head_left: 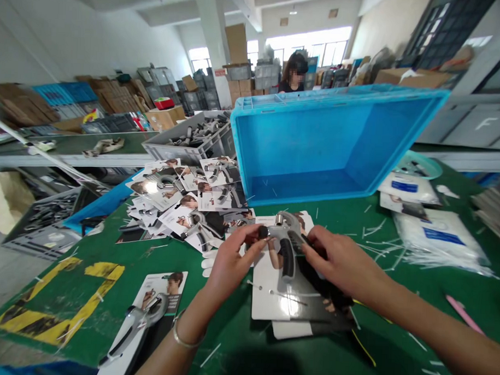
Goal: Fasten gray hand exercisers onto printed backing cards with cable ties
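Observation:
A grey hand grip tool (287, 254) with dark handle pads lies over a printed card (271, 297) in front of me. My left hand (235, 255) pinches the dark knob at the tool's left end. My right hand (333, 259) is closed round the tool's right side, over the card's upper right part. Another card lies partly under the first. At the lower left, a second tool (141, 320) rests on its own card (176, 286). Left of the blue crate, many cards with tools (199, 227) lie in a loose pile.
A large blue crate (300, 151) lies on its side behind my hands. Bags of white ties (445, 238) and loose ties are at the right, with a pink pen (462, 312). A grey crate of tools (194, 150) stands back left. A person (294, 74) is beyond the blue crate.

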{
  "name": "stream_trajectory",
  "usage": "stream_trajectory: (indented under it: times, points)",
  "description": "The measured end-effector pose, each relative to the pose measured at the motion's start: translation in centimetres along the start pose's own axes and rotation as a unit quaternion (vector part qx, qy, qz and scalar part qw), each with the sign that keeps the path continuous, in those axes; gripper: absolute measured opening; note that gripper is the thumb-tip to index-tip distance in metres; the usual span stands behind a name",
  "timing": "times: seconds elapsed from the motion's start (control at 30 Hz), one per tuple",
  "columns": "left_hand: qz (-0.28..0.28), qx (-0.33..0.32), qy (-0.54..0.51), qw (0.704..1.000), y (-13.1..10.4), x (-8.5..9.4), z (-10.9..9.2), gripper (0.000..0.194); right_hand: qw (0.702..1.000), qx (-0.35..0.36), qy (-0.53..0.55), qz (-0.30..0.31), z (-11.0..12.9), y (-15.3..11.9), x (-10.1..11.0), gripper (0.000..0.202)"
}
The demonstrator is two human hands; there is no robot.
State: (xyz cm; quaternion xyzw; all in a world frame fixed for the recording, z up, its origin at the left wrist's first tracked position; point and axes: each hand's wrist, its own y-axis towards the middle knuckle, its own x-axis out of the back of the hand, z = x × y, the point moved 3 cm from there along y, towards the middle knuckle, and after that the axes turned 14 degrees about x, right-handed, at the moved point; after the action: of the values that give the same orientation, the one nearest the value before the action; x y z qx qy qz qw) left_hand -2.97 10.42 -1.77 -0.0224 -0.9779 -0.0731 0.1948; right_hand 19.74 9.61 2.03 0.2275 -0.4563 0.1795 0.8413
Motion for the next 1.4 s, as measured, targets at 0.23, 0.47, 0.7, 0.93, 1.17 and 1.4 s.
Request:
stream_trajectory:
  times: [0.23, 0.47, 0.7, 0.93, 1.17, 1.4]
  points:
    - [0.009, -0.064, 0.088, 0.994, -2.6, 0.8, 1.9, 0.025, 0.997, 0.002, -0.052, 0.049, 1.4, -3.7, -1.5, 0.031]
    - [0.025, -0.044, 0.061, 0.997, 0.1, 0.2, -0.8, 0.024, 0.991, 0.114, -0.062, -0.015, 3.3, -4.8, -1.2, 0.029]
    - [0.028, 0.1, 0.078, 0.992, -3.4, 2.0, -0.7, 0.032, 0.998, 0.056, -0.014, -0.011, 2.9, -5.4, -1.8, 0.026]
    - [0.101, 0.266, -0.137, 0.949, -8.5, 0.6, 1.8, 0.049, 0.999, 0.029, 0.017, 0.001, 4.0, -4.0, -2.5, 0.016]
    - [0.08, 0.239, -0.095, 0.963, -7.4, 0.7, 1.4, 0.036, 0.996, 0.032, -0.082, 0.023, 3.7, -4.6, -2.3, 0.011]
    - [0.068, 0.036, 0.068, 0.995, 0.2, 0.5, -2.0, 0.024, 0.986, 0.112, -0.11, 0.047, 4.0, -4.9, -1.2, 0.005]
